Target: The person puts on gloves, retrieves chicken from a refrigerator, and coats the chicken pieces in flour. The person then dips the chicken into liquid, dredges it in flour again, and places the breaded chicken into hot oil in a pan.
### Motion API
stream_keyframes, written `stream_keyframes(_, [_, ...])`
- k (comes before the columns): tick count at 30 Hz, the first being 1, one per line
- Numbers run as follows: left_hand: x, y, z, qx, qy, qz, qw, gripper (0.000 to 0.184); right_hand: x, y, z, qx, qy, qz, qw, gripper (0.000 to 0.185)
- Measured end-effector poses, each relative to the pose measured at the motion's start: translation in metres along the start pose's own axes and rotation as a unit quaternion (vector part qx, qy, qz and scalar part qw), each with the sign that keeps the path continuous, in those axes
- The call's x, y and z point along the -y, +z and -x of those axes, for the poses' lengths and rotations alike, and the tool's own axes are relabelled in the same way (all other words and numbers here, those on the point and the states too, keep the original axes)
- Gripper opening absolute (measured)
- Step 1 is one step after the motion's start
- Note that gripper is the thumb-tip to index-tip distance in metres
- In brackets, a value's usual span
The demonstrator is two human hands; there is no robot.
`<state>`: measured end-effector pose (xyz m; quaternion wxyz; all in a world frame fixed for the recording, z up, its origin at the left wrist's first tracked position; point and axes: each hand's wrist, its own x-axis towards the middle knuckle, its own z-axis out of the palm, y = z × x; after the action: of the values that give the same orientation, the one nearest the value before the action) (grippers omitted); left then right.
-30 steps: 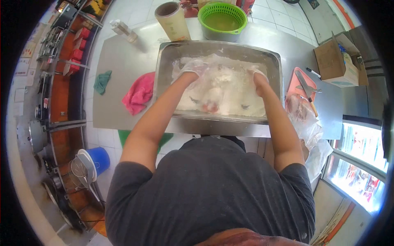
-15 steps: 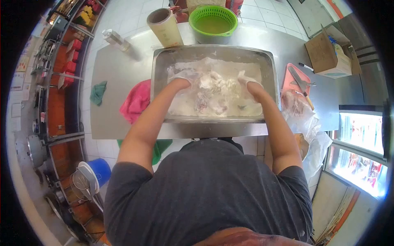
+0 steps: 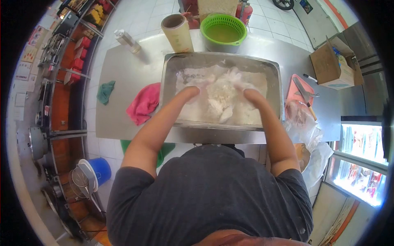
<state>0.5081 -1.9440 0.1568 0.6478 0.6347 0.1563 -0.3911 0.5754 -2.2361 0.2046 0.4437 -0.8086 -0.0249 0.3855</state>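
Note:
A deep metal tray on the steel table holds a bed of white powder that looks like flour. In its middle is a heap of lumpy, powder-coated pieces; I cannot make out what they are. My left hand is at the left side of the heap, and my right hand is at its right side. Both look whitish, with a thin clear covering like plastic gloves. Powder and blur hide the fingers, so whether they grip any piece does not show.
Behind the tray stand a plastic-wrap roll and a green basket. To the left lie a pink cloth and a green cloth. At right are a pink board with a knife, a plastic bag and a cardboard box.
My hands have come inward around the heap. Dark and reddish patches on the pieces are now covered in white powder. The whole view has shifted slightly.

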Motion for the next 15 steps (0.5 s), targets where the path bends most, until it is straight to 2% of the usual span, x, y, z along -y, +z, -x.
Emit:
stream_keyframes(1, [-0.022,0.004,0.019,-0.072,0.007,-0.011,0.997,0.083,-0.002,-0.012,-0.014,-0.02,0.042,-0.053,0.998,0.059])
stream_keyframes(2, [-0.036,0.006,0.029,-0.143,0.016,-0.023,0.989,0.088,-0.001,-0.017,-0.03,-0.021,0.041,-0.053,0.998,0.059])
stream_keyframes(3, [-0.035,0.008,0.021,-0.142,0.018,-0.024,0.989,0.088,-0.005,-0.019,-0.046,-0.082,0.06,-0.133,0.986,0.068])
stream_keyframes(4, [-0.031,0.012,0.003,-0.136,-0.001,0.047,0.99,0.08,-0.012,-0.018,-0.056,-0.142,0.079,-0.211,0.964,0.079])
stream_keyframes(5, [-0.026,0.016,-0.02,-0.129,-0.019,0.118,0.984,0.072,-0.023,-0.01,-0.065,-0.145,0.077,-0.209,0.964,0.079])
stream_keyframes(6, [-0.011,0.021,-0.06,-0.127,-0.014,0.119,0.985,0.072,-0.031,0.006,-0.079,-0.139,0.051,-0.196,0.969,0.083])
stream_keyframes(8, [0.012,0.018,-0.133,-0.142,0.15,0.015,0.978,0.074,-0.022,0.032,-0.102,-0.123,-0.009,-0.173,0.977,0.093])
stream_keyframes(9, [-0.004,0.018,-0.118,-0.145,0.158,0.013,0.977,0.074,-0.001,0.034,-0.092,-0.125,-0.018,-0.171,0.977,0.093])
stream_keyframes(11, [-0.032,0.035,-0.065,-0.166,0.126,-0.089,0.974,0.088,0.032,0.032,-0.037,-0.044,-0.029,-0.219,0.974,0.098])
stream_keyframes(15, [-0.011,-0.012,-0.049,-0.129,0.093,-0.057,0.986,0.088,0.008,-0.011,-0.017,0.02,-0.024,-0.306,0.951,0.099])
